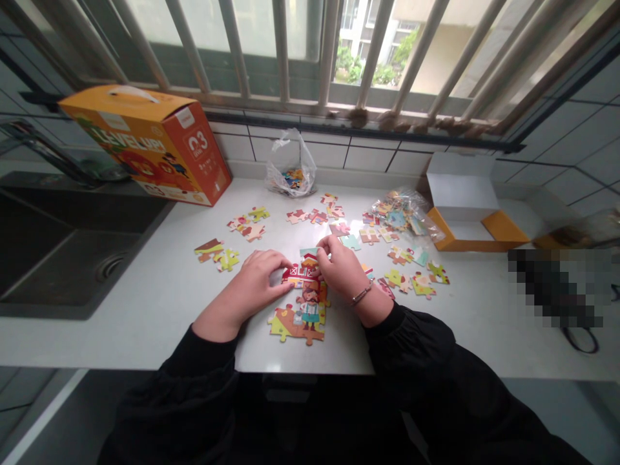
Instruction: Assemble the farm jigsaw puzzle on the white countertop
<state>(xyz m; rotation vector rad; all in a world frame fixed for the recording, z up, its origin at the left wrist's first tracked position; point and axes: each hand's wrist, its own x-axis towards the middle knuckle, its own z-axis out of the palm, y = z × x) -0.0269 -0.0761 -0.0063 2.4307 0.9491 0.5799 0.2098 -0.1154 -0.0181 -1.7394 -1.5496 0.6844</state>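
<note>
A partly joined jigsaw (pixel 303 310) with a cartoon figure lies on the white counter (pixel 155 303) in front of me. My left hand (pixel 254 281) rests on the counter with its fingers curled against the red piece (pixel 294 274) at the top of the joined part. My right hand (pixel 341 265) pinches a light teal piece (pixel 309 253) at that same top edge. Both hands meet above the figure. Loose pieces (pixel 252 226) lie scattered to the left, behind and to the right (pixel 416 271).
An orange puzzle box (pixel 155 142) stands at the back left beside a dark sink (pixel 58 258). A plastic bag of pieces (pixel 290 171) sits by the tiled wall; another bag (pixel 402 213) lies beside an open orange-and-white carton (pixel 465 213). A pixelated dark patch (pixel 557 284) is at right.
</note>
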